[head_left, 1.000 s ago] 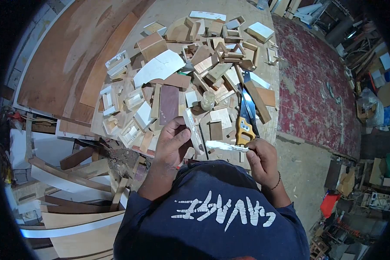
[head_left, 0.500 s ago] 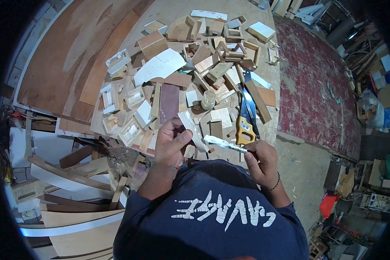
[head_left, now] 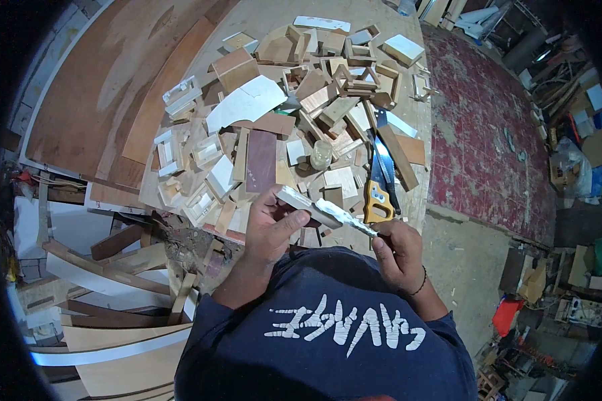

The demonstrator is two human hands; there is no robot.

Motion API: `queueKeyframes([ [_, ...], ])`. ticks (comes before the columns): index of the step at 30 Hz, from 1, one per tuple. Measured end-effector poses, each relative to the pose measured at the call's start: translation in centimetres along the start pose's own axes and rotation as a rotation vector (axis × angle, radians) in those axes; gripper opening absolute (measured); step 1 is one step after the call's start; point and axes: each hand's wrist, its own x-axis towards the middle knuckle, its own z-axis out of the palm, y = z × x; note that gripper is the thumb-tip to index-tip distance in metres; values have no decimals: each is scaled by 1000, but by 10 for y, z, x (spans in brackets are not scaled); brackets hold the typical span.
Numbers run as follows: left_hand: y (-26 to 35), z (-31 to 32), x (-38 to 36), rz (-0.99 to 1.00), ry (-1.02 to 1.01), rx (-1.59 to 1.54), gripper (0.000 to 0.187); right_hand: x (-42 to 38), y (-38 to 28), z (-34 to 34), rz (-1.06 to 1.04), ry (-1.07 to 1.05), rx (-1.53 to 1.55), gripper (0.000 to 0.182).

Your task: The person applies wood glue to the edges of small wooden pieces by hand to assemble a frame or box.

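Note:
My left hand point(head_left: 269, 227) is closed round a small wooden block point(head_left: 322, 217), thumb on its near side, with a pale top edge facing up. In my right hand point(head_left: 401, 252) a thin stick coated in white, glue-like paste point(head_left: 354, 223) is pinched near its end. The stick's coated tip overlaps the block's upper edge in this view. Just beyond my hands a glass jar point(head_left: 321, 155) stands among wood offcuts, and a handsaw with a yellow handle point(head_left: 379, 204) lies to its right.
Small wooden box-like assemblies point(head_left: 207, 150) and offcuts crowd the plywood worktop point(head_left: 418, 67). Large brown boards point(head_left: 107, 73) lie at the left. Curved wood pieces point(head_left: 114, 267) are stacked at lower left. A worn red floor area point(head_left: 481, 140) spreads to the right.
The block in my left hand has turned from steeply slanted to flatter. The coated stick has moved slightly left, its tip now over the block's edge.

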Motion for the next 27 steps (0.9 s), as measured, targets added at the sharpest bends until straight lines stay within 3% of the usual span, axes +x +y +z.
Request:
queueKeyframes([
  [12, -1, 11, -2, -138, 6, 18, 20, 3, 0, 2, -3, -34, -49, 12],
  [27, 3, -9, 2, 29, 122, -31, 23, 3, 3, -11, -28, -7, -57, 12],
])
